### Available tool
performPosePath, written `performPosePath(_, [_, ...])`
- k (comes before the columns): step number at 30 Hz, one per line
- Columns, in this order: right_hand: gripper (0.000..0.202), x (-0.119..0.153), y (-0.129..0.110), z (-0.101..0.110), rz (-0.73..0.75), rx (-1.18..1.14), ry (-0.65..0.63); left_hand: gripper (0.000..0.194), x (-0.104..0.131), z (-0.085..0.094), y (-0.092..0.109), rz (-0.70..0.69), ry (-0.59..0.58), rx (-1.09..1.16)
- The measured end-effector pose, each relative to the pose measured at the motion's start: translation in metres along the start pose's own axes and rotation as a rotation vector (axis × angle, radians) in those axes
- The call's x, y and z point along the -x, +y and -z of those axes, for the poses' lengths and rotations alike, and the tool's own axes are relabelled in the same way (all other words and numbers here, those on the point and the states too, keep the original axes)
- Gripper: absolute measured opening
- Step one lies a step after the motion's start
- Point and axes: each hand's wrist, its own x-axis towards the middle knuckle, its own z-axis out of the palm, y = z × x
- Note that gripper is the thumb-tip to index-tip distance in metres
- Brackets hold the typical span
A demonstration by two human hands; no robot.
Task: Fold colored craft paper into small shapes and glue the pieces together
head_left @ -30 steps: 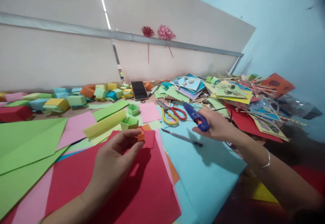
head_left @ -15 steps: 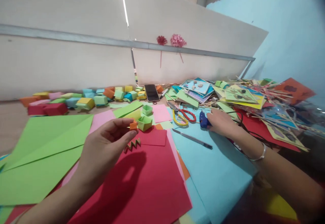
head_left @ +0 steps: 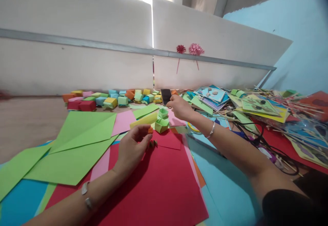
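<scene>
My left hand (head_left: 134, 147) is closed over the red paper, pinching a small orange folded-paper piece (head_left: 150, 130) between thumb and fingers. A zigzag-folded green strip (head_left: 153, 144) shows just beyond the thumb; whether it is joined to the orange piece I cannot tell. Two small open green paper boxes (head_left: 162, 125) stand just past that hand. Farther back, my right hand (head_left: 179, 107) reaches across to the near edge of a dark phone (head_left: 166, 96). Its fingers are curled together, and anything in them is hidden. A blue glue gun (head_left: 238, 133) lies right of my right forearm, partly covered.
Large red (head_left: 164, 181), green (head_left: 84, 157) and light blue paper sheets (head_left: 225, 178) cover the front. Folded paper cubes (head_left: 87, 105) line the back left. Cards (head_left: 210, 94), thin sticks and a black cable (head_left: 258, 127) crowd the right. My right forearm partly hides yellow-handled scissors (head_left: 192, 127).
My right hand has let go of the glue gun and moved left to the phone. My left hand keeps the orange piece. The view has shifted left.
</scene>
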Motion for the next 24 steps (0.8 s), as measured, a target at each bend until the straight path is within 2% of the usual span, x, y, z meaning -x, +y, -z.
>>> performPosePath(5, [0.015, -0.022, 0.003, -0.033, 0.001, -0.058, 0.026, 0.031, -0.003, -0.001, 0.000, -0.029, -0.010, -0.063])
performPosePath(8, [0.012, -0.015, -0.002, -0.031, 0.002, -0.099, 0.119, 0.032, 0.001, -0.001, 0.004, -0.024, -0.029, -0.090])
performPosePath(12, [0.014, 0.033, -0.017, -0.001, 0.029, -0.158, 0.302, 0.029, 0.009, -0.005, 0.006, -0.057, -0.066, -0.095])
performPosePath(14, [0.016, 0.068, -0.030, 0.013, 0.121, -0.305, 0.499, 0.026, 0.013, -0.007, 0.007, -0.087, -0.093, -0.098])
performPosePath(15, [0.013, 0.086, -0.037, 0.016, 0.175, -0.370, 0.524, 0.025, 0.015, -0.008, 0.007, -0.104, -0.111, -0.101])
performPosePath(19, [0.012, 0.135, -0.061, 0.014, 0.213, -0.559, 0.446, 0.029, 0.024, -0.011, 0.012, -0.227, -0.156, -0.144])
performPosePath(24, [0.013, 0.144, -0.067, 0.003, 0.151, -0.578, 0.482, 0.022, 0.035, -0.014, 0.022, -0.385, -0.126, -0.193])
